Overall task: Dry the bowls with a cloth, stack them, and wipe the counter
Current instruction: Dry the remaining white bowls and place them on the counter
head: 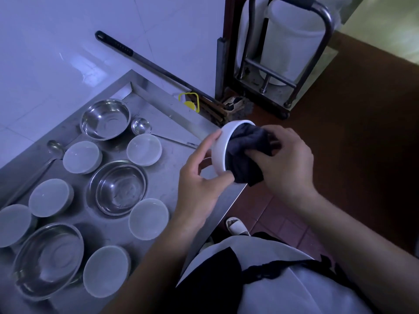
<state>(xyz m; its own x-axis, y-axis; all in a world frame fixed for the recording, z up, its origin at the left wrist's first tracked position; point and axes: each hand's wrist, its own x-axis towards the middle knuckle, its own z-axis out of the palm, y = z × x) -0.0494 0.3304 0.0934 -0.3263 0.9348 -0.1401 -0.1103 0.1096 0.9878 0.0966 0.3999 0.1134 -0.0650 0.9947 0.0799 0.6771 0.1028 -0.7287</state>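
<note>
My left hand (199,177) grips a white bowl (221,152), tilted on its side above the counter's right edge. My right hand (288,159) holds a dark cloth (246,155) bunched up and pushed into the bowl's opening. On the steel counter (167,177) sit several white bowls, among them one (144,149) near the back and one (149,218) near the front edge. Three steel bowls stand among them: one at the back (105,118), one in the middle (118,188), one at the front left (48,260).
Two ladles lie on the counter, one with its cup (141,126) beside the back steel bowl, one (54,148) at the left. A long dark handle (145,62) leans on the tiled wall. A metal trolley (283,64) with a white bucket stands on the floor at the right.
</note>
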